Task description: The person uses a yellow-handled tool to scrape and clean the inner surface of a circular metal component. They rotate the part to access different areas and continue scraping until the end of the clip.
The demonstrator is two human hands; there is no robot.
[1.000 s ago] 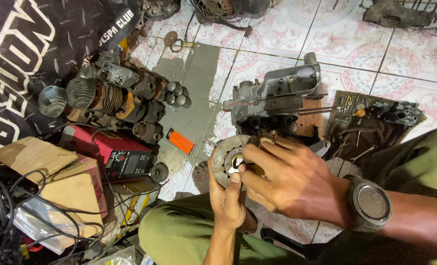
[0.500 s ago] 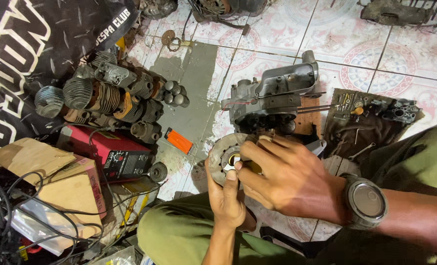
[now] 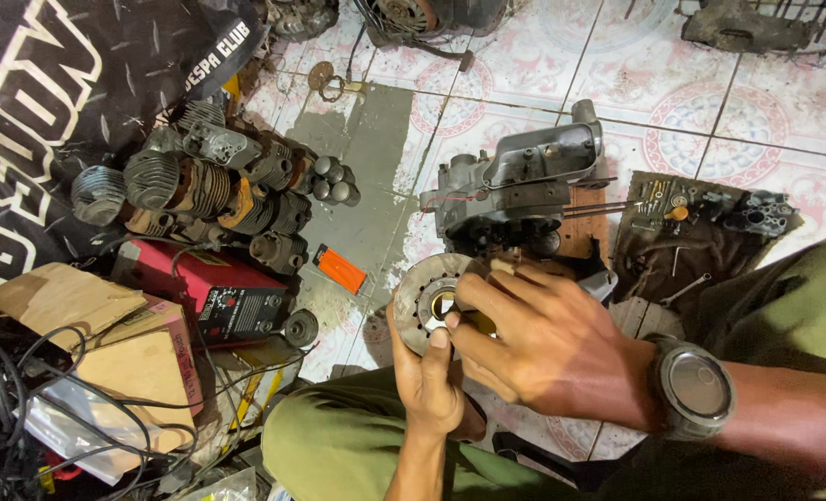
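From the head camera, the left hand (image 3: 429,382) comes up from below and grasps a round metal disc (image 3: 429,299), thumb pressed on its near face and fingers wrapped behind the lower rim, so that grip is clenched on the disc. The right hand (image 3: 548,348), with a watch (image 3: 696,387) on its wrist, reaches across from the right; its fingertips pinch a small piece at the disc's centre, too hidden to name, so this grip is closed at the hub rather than on the rim. The disc sits above the person's green-trousered lap, held clear of the tiled floor (image 3: 524,56). It looks grey and dull, with a broad worn outer ring and a stepped inner hub showing bright metal and a dark opening. It is likely heavy and stiff for its size, possibly greasy, so the rim held from underneath looks the surest place to take it, leaving the hub free for finer work. Just beyond the grip lies a grey engine casing (image 3: 524,186); to the right of it, a dark cloth with small tools (image 3: 682,232). Well to the left of the grip stand a row of finned cylinders (image 3: 200,186), a red box (image 3: 213,288) and an orange tool (image 3: 341,269).
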